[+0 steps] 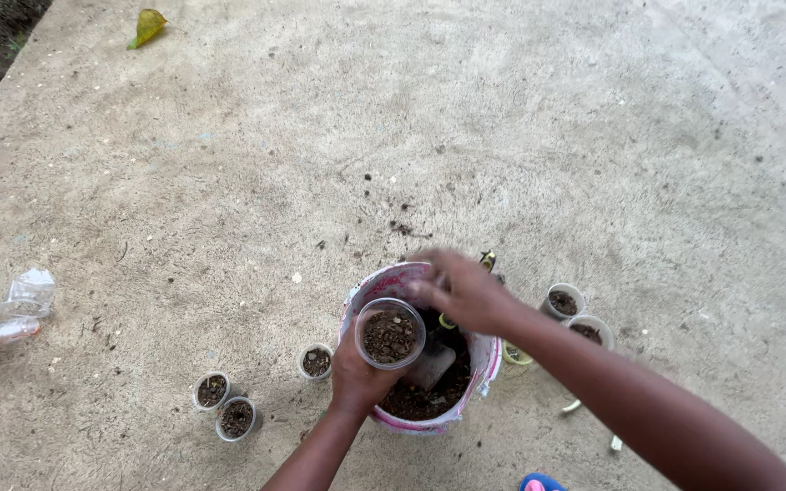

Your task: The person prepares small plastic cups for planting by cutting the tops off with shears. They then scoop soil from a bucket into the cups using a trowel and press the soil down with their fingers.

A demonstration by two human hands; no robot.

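Hands at a soil bucket on bare concrete, a small filled cup held above it.

Head view: the left hand [357, 373] wraps from below around a clear plastic cup [390, 334] packed with dark soil, held over the near rim of a white bucket [384, 284] that holds soil and a pale scoop [431, 368]. The right hand [464, 291] hovers over the bucket just beside the cup, fingers curled downward; whether they pinch anything cannot be told. Filled cups [225, 405] stand left of the bucket, two more [577, 314] to its right, and empty clear cups [2, 332] lie at the far left edge.
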